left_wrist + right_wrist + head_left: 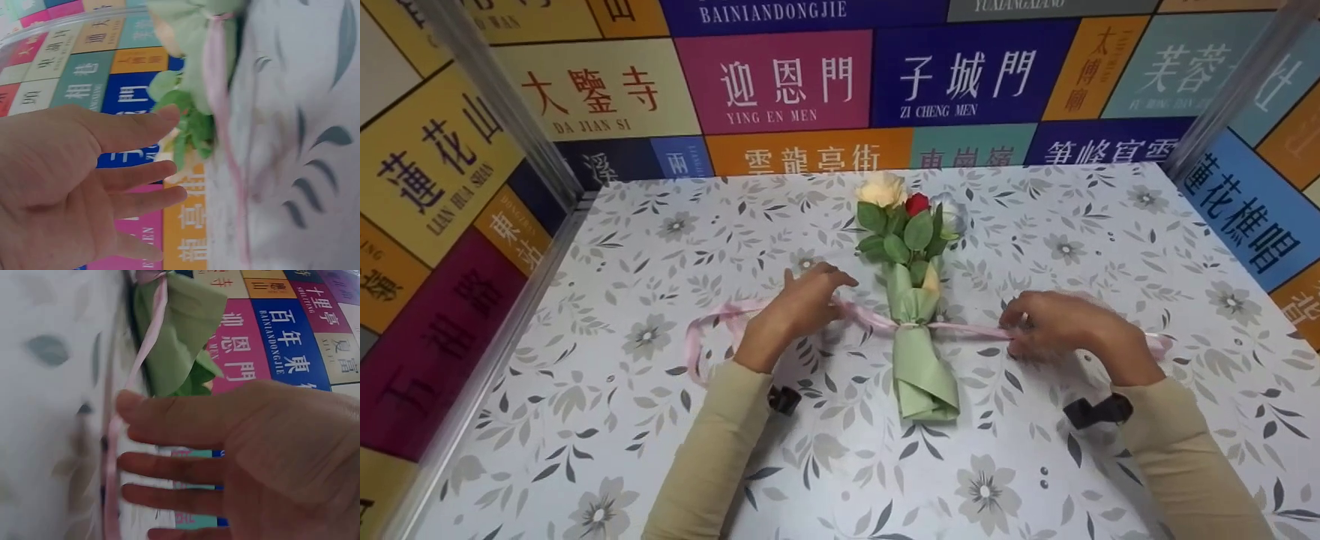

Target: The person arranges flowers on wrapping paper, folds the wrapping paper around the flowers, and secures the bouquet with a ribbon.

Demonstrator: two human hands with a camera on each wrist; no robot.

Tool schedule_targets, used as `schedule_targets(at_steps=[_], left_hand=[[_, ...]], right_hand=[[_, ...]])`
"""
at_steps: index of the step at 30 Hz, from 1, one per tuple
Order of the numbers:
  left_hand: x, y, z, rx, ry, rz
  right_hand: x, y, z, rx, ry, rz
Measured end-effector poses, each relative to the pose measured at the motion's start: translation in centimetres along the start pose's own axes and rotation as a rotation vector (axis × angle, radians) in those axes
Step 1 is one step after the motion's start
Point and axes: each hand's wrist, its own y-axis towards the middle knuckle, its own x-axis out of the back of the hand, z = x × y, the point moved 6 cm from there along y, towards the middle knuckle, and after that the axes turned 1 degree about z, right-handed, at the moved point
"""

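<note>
A small bouquet (915,300) lies on the tabletop, wrapped in green paper (922,375). Its cream flower (881,189), red flower (917,203) and pale bluish flower (951,214) point to the back. Around the wrap's waist runs a pink ribbon (874,318), with ends stretching left and right. My left hand (802,304) hovers by the left length, fingers loosely spread; in the left wrist view the ribbon (216,73) passes clear of its fingertips. Thumb and forefinger of my right hand (1050,322) come together at the right length of ribbon (147,340), pinching it.
The table (607,420) is covered with a floral-patterned cloth. Behind it and at both sides stand panels (787,82) of coloured blocks with Chinese lettering. A loop of the ribbon's left end (694,341) lies beyond my left wrist; the other end (1161,345) shows past my right wrist.
</note>
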Motion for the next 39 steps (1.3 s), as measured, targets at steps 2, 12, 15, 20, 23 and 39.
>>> schedule_targets(at_steps=[2, 12, 15, 20, 23, 39], left_hand=[[-0.5, 0.5, 0.1, 0.011, 0.004, -0.017], [-2.1, 1.2, 1.4, 0.047, 0.056, -0.070], [-2.1, 1.2, 1.6, 0.050, 0.062, -0.091], [-2.1, 1.3, 1.6, 0.016, -0.016, -0.061], [-2.1, 1.4, 1.3, -0.040, -0.135, -0.039], [-2.1, 1.5, -0.8, -0.164, -0.579, -0.003]], right_hand=[[0.0, 0.4, 0.2, -0.010, 0.017, 0.046], [-0.3, 1.2, 0.3, -0.070, 0.053, 0.069], [-0.3, 1.2, 0.2, -0.082, 0.055, 0.067], [-0.5, 1.3, 0.1, -0.057, 0.066, 0.081], [-0.6, 1.3, 0.1, -0.041, 0.076, 0.091], [0.7, 0.2, 0.6, -0.052, 0.110, 0.059]])
